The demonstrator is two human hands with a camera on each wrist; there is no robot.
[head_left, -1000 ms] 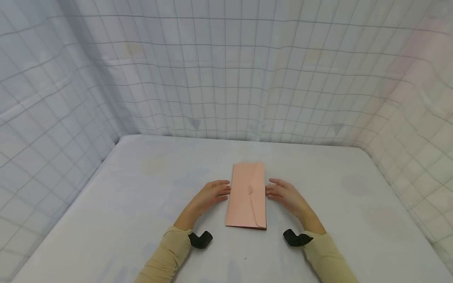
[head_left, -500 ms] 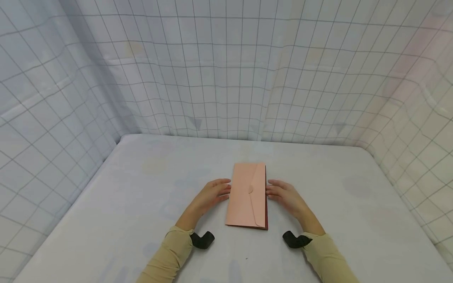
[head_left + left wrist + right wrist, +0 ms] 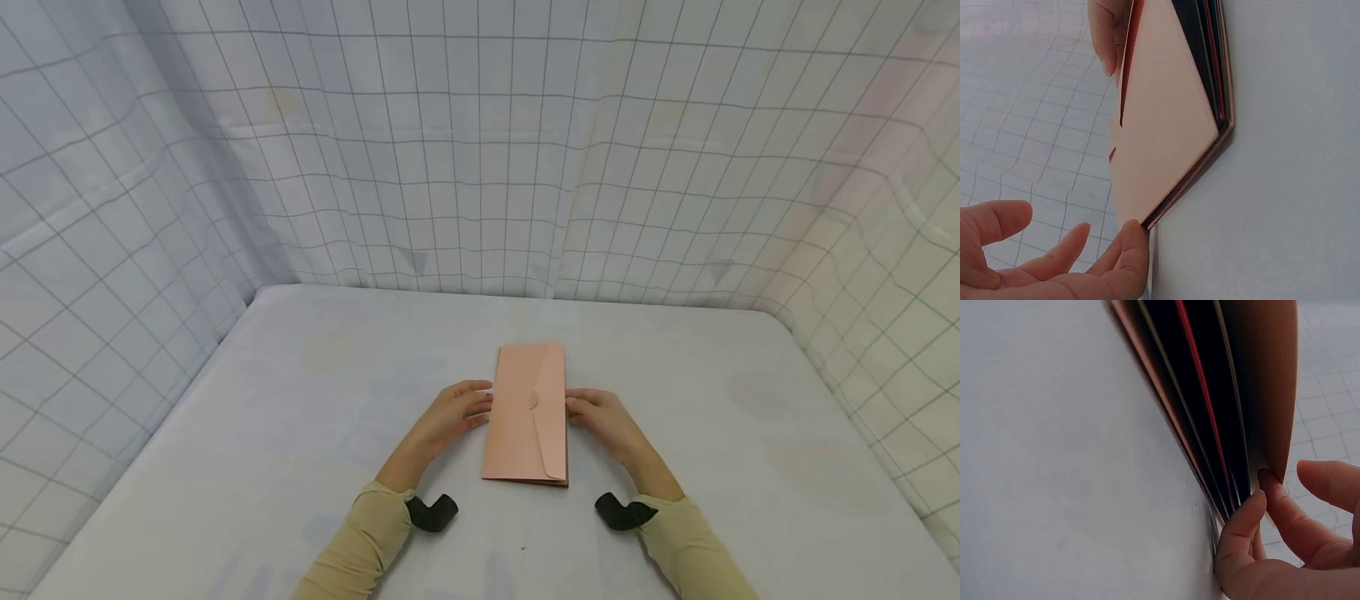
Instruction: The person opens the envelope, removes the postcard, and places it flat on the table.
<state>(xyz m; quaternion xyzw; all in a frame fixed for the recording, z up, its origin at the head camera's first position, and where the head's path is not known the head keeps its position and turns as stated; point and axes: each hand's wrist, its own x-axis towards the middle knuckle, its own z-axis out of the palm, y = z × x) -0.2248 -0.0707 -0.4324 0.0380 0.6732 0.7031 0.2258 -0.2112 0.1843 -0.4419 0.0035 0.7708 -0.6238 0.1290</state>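
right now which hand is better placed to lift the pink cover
Probably the right hand: its fingertips sit where the layers gape under the pink cover; the left hand touches the tighter opposite side.

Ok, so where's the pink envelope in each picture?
Head: the pink envelope is below centre, slightly right.
Left wrist: the pink envelope runs from the top down the middle.
Right wrist: the pink envelope, looking brownish, is upper right.
Shared landmark: the right hand, in all three.

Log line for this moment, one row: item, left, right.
pink envelope: on white table, flap facing up, layered edges | left hand: touching left edge | right hand: touching right edge
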